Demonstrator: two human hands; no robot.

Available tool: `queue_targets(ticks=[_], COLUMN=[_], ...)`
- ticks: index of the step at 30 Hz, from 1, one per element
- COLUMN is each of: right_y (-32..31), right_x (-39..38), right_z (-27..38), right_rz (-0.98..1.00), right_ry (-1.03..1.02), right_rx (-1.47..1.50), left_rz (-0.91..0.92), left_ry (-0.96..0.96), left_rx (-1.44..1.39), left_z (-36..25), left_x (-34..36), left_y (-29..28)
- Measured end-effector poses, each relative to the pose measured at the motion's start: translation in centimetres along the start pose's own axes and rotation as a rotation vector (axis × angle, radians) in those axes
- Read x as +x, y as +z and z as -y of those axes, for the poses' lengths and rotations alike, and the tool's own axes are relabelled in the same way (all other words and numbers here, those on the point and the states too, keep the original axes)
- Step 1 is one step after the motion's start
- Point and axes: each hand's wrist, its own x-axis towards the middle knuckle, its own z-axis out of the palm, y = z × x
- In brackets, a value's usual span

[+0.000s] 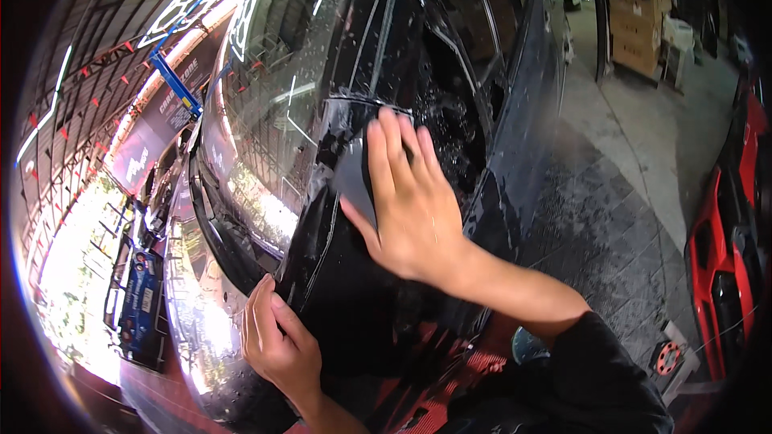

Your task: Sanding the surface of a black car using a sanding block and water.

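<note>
My right hand (414, 213) lies with outstretched fingers over a smooth dark grey sheet, which looks like sandpaper (352, 178), holding it against a car's black body panel (342, 253) at the foot of the windshield pillar (370, 40). The thumb is spread along the sheet's near edge; the palm hides the rest. Lower left, my left hand (281, 341) rests on the car near the windshield's bottom corner. Its fingers are extended and slightly bent, with nothing visible in them. Water drops and pale smears mark the black surface around the pillar.
The windshield (265, 104) curves away at left, with a black trim strip (217, 241) below it. The car's side (523, 112) runs off ahead. Wet floor tiles (595, 217) lie at right, beside a red car part (724, 233). Cardboard boxes (635, 24) are stacked far right.
</note>
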Motion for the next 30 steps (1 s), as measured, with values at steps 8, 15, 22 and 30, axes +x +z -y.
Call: queue_targets(ticks=[8, 15, 22, 30], right_y=[-0.2, 0.8, 1.3, 0.1], right_x=[0.8, -0.7, -1.5, -5.6], right_z=[1.4, 2.6, 4.1, 5.9], right_rz=[-0.032, -0.086, 0.012, 0.068], right_ry=[0.018, 0.066, 0.053, 0.179], right_rx=[0.066, 0.019, -0.173, 0.178], left_rz=[0.018, 0.006, -0.014, -0.023], left_ry=[-0.027, 0.009, 0.012, -0.014], left_rx=[0.011, 0.018, 0.026, 0.038], left_z=[-0.1, 0.0, 0.6, 0.6], left_x=[-0.1, -0.2, -0.2, -0.6], left_y=[-0.3, 0.2, -0.1, -0.1])
